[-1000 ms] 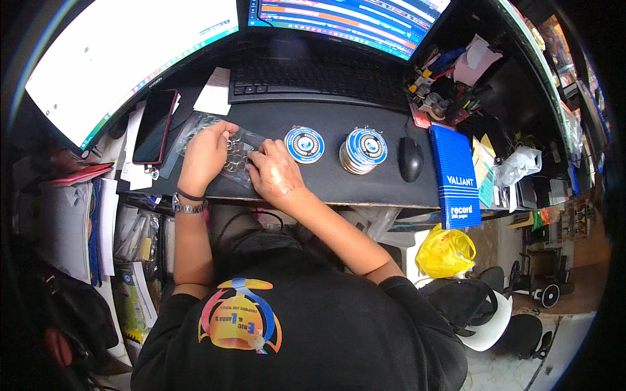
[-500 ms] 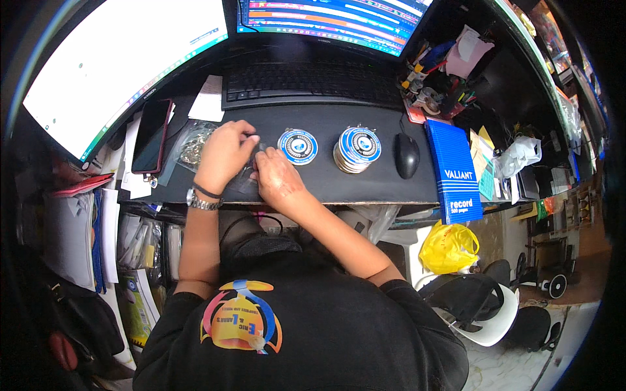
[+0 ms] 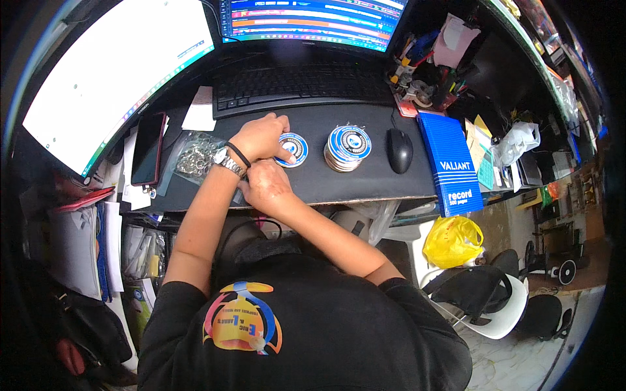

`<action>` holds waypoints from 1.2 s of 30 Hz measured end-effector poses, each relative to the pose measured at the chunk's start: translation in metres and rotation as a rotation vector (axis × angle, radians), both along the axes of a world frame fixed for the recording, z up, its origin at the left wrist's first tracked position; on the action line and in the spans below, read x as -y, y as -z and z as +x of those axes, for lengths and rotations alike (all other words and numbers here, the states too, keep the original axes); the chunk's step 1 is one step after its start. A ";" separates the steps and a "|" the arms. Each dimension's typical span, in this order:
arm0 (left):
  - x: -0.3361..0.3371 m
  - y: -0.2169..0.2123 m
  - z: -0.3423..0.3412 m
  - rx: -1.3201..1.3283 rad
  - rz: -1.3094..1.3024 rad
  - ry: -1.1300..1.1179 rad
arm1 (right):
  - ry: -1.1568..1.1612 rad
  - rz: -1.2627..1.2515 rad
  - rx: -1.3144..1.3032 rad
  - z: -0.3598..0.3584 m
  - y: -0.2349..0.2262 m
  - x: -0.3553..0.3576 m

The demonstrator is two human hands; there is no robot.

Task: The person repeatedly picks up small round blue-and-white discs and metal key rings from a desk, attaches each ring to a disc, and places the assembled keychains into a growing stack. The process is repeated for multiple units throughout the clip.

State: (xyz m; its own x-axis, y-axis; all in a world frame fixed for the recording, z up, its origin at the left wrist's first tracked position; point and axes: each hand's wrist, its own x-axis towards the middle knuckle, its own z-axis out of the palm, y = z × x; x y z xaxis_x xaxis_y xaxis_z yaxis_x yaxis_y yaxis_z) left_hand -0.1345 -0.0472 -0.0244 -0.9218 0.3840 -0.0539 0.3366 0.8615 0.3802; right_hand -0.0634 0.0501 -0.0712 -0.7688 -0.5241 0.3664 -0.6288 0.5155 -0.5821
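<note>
My left hand (image 3: 262, 138) reaches over the left side of a round blue-and-white disc (image 3: 297, 151) lying on the black desk mat. Its thumb rests on the disc and its fingers are spread apart at the far edge. Just below, my right hand (image 3: 268, 188) is closed, knuckles up, beside the left wrist; whatever its fingers hold is hidden. To the right stands a stack of similar discs (image 3: 349, 143) with small metal loops at the top. A clear plastic bag of metal rings (image 3: 197, 156) lies left of my left wrist.
A black keyboard (image 3: 300, 88) lies beyond the hands, under two monitors. A mouse (image 3: 400, 151) and a blue record book (image 3: 448, 166) are to the right. A phone (image 3: 149, 148) lies at the left. The desk's front edge (image 3: 365, 201) runs near my right forearm.
My left hand has moved right, from beside the bag of rings onto the single disc, and its fingers have spread. My right hand has shifted slightly toward the desk's front edge, still closed.
</note>
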 end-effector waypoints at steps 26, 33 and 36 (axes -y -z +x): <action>0.012 -0.009 0.004 0.241 0.672 -0.042 | 0.110 0.020 0.026 0.015 0.005 0.022; 0.069 0.021 0.024 0.281 1.635 -0.365 | 0.069 -0.155 -0.038 0.017 0.005 0.008; 0.089 0.035 0.034 0.165 1.890 -0.431 | 0.046 -0.199 -0.103 0.018 0.004 0.010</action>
